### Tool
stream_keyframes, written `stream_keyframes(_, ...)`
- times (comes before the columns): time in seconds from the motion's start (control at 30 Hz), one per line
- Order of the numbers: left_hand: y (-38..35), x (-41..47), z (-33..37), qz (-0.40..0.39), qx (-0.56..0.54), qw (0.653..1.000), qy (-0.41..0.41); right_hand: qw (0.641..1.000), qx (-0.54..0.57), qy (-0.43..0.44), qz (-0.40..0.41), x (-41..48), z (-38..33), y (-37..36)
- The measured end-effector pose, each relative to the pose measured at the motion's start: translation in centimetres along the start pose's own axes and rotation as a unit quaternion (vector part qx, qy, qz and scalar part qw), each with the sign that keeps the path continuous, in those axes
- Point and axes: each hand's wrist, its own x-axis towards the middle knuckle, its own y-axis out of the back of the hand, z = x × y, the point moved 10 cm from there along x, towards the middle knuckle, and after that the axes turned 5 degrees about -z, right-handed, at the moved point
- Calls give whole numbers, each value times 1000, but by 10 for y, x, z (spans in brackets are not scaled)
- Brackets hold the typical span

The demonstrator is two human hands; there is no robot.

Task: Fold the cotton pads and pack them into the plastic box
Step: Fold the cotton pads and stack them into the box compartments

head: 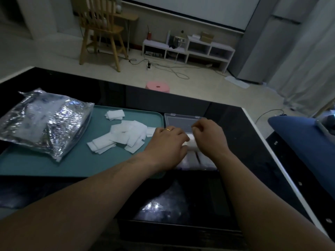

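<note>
White cotton pads (126, 134) lie loosely heaped on teal tray (81, 165).

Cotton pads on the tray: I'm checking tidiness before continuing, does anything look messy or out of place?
Nothing spilled or damaged. The loose cotton pads lie in a ragged, overlapping heap on the teal tray, with a smaller pile apart behind it. The crinkled silver bag covers the tray's far-left corner.

Dim, bluish cast, wide-angle edge distortion
</note>
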Motion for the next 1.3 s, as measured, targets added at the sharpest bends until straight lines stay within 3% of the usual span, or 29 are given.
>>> stream_keyframes(0.13, 37, -36, -62, 46, 27, 996, 74, 997, 18, 55, -42, -3, -57, -27)
stream_keyframes(0.33, 51, -76, -176, 21, -22, 970, 241, 988, -2, 90, -124, 9, -118, -86)
stream_keyframes(0.6, 26, -57, -202, -80, -15, 974, 212, 965, -16, 23, -261, 28, -115, -150)
stream_keyframes(0.73, 20, -54, -205, -95, 10, 970, 225, 973, -19, 20, -228, 31, -110, -151)
stream_keyframes(1.03, 42, -63, -196, -24, 24, 975, 219, 982, -32, 79, -170, 27, -113, -131)
stream_keyframes(1.3, 57, -71, -204, 26, -25, 974, 222, 982, 128, 38, -131, 27, -105, -87)
